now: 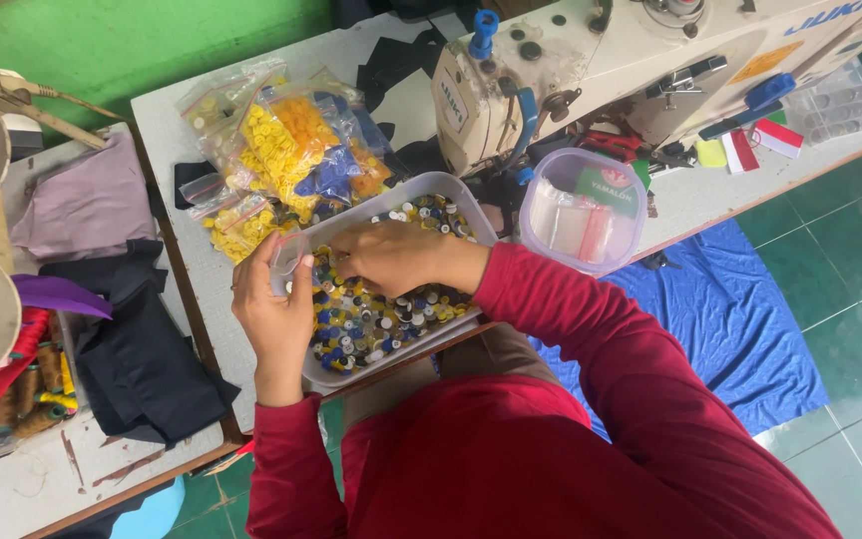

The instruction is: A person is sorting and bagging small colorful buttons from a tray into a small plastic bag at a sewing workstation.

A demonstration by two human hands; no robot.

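Together, both hands work over a clear plastic tray [451, 205] of mixed buttons [371, 324] on the white counter [167, 130]. The left hand [273, 309] has its grip closed around a small clear plastic bag [289, 256], held at the tray's left edge. The right hand [391, 258] rests fingers-down among the buttons, grip curled; whether it pinches one cannot be told. Bags of yellow buttons [276, 150] lie just behind the tray, beside a sewing machine [611, 60].

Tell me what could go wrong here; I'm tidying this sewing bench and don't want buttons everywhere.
The tray of buttons seems to overhang the table's front edge, so a push from the right hand might tip it. The small clear bag in the left hand could spill if tilted.
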